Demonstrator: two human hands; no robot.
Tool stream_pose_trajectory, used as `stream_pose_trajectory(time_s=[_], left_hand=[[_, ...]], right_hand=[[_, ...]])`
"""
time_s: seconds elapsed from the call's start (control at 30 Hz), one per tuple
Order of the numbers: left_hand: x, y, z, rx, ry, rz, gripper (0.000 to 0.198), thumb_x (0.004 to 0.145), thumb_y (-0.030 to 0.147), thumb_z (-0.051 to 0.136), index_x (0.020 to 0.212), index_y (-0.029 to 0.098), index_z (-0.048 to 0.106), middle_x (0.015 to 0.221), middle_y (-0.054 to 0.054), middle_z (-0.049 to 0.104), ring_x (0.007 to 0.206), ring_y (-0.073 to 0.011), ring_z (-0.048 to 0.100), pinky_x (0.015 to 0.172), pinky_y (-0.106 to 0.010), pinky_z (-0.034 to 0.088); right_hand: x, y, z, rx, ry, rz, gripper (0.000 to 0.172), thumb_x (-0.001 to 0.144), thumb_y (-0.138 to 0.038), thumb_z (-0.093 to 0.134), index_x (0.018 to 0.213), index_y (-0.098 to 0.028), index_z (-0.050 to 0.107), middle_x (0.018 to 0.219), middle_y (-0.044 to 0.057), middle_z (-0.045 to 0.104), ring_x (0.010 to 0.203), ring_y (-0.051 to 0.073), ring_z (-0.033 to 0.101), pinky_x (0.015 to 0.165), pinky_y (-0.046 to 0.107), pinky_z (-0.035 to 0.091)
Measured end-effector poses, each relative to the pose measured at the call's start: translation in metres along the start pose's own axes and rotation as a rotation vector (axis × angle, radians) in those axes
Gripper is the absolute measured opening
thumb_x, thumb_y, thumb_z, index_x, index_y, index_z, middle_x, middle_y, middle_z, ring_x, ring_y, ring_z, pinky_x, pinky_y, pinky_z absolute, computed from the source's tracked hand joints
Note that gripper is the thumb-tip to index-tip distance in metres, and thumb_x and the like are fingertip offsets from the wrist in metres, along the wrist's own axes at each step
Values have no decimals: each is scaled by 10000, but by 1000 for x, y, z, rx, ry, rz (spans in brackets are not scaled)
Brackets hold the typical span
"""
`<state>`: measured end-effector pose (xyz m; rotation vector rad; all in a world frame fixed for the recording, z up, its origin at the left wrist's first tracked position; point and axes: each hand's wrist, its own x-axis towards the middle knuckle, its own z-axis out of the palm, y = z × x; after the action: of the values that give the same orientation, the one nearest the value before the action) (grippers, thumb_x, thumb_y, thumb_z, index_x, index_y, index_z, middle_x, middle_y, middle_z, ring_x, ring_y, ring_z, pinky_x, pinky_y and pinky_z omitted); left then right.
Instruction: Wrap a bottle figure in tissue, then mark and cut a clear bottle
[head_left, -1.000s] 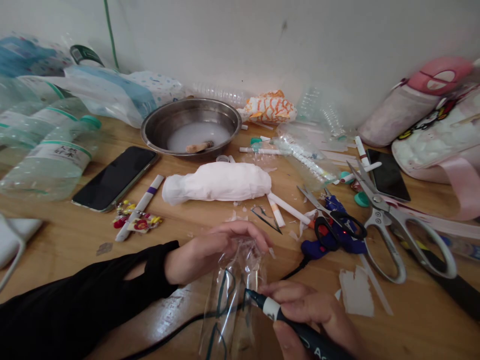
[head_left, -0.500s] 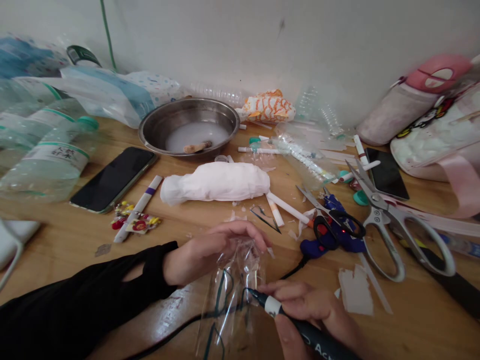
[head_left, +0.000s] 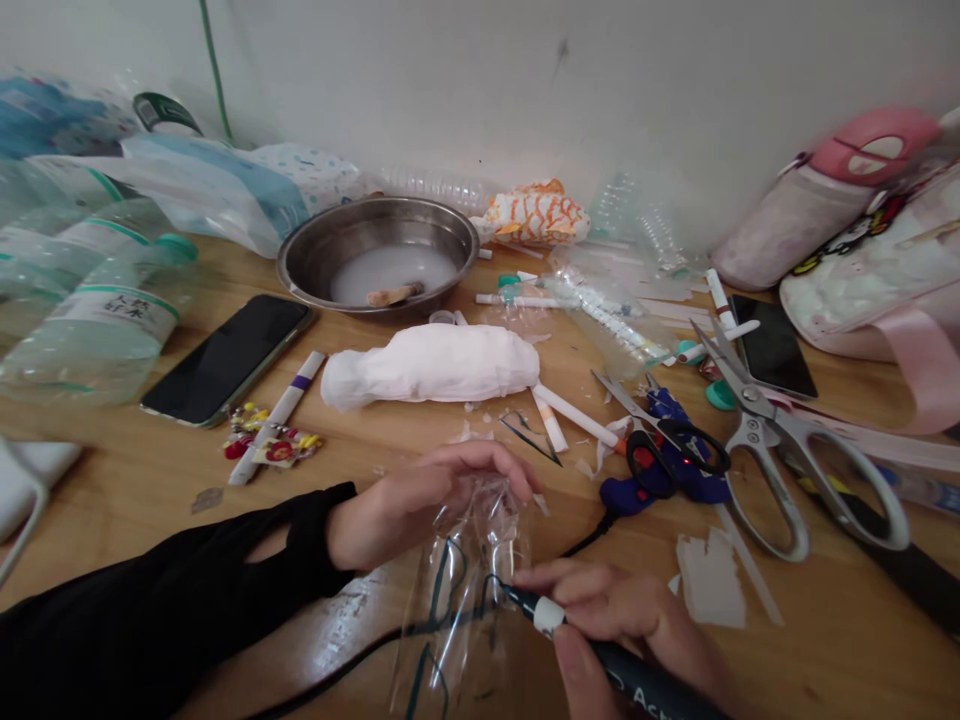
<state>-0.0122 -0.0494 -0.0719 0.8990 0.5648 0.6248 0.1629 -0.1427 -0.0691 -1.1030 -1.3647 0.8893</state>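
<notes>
My left hand (head_left: pixel 442 500) has its fingers curled round the far end of a piece of clear plastic (head_left: pixel 420 650), which looks cut from a bottle. Dark green lines are drawn on this plastic. In my right hand (head_left: pixel 630 610) is a dark acrylic marker (head_left: pixel 615 660), gripped like a pen. Its tip touches or nearly touches the plastic beside a short curved line. Just beyond my left hand lies a bottle-shaped form wrapped in white (head_left: pixel 442 362). A thin cut strip with a dark green edge (head_left: pixel 531 438) lies on the table between them.
Large scissors (head_left: pixel 772 430), black-handled scissors (head_left: pixel 667 440) and a blue glue gun (head_left: pixel 630 495) lie to the right. A metal bowl of whitish liquid (head_left: pixel 300 270) stands behind. Left are a phone (head_left: pixel 229 358), a white marker (head_left: pixel 289 400) and plastic bottles (head_left: pixel 112 320). A cord (head_left: pixel 337 670) passes beneath the plastic.
The marker in my right hand has shifted very slightly to the right and its angle has changed a little. My left hand and the plastic stay where they were.
</notes>
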Motion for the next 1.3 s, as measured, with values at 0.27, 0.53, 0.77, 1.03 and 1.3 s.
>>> stream_pose_trajectory(time_s=[0.27,0.53,0.77,1.03,1.3], left_hand=[[1,1,2,-2,13,7,312,672,300,543,907,164,695,1034,-68,670,1027,-251,551,874,-327,393],[-1,1,2,-18,9,4,305,669,259,530,908,145,681,1040,-89,662,994,-250,562,854,-341,399],[-1,2,4,-7,28,-4,306,672,290,538,903,151,684,1041,-87,662,1025,-267,553,881,-358,383],[-1,5,4,-10,38,-28,328,691,348,560,918,145,682,1047,-101,651,948,-254,561,833,-355,399],[-1,4,3,-17,-5,3,351,730,369,539,958,145,684,1068,-97,649,1004,-254,556,878,-340,406]], right_hand=[[1,3,-3,0,-49,-23,219,795,-76,576,848,-280,518,692,-58,631,802,152,738,678,207,558],[12,20,-14,-20,-237,-269,231,802,-67,614,919,-250,532,682,-21,684,787,193,750,644,226,608],[4,16,0,76,-91,-155,151,817,-146,626,860,-270,551,641,-59,658,725,138,722,746,235,591],[1,-2,6,99,73,43,78,875,-212,606,895,-281,576,815,-42,668,836,111,691,791,184,545],[4,-5,2,150,62,98,114,873,-290,617,767,-258,590,640,-56,588,780,124,669,768,214,519]])
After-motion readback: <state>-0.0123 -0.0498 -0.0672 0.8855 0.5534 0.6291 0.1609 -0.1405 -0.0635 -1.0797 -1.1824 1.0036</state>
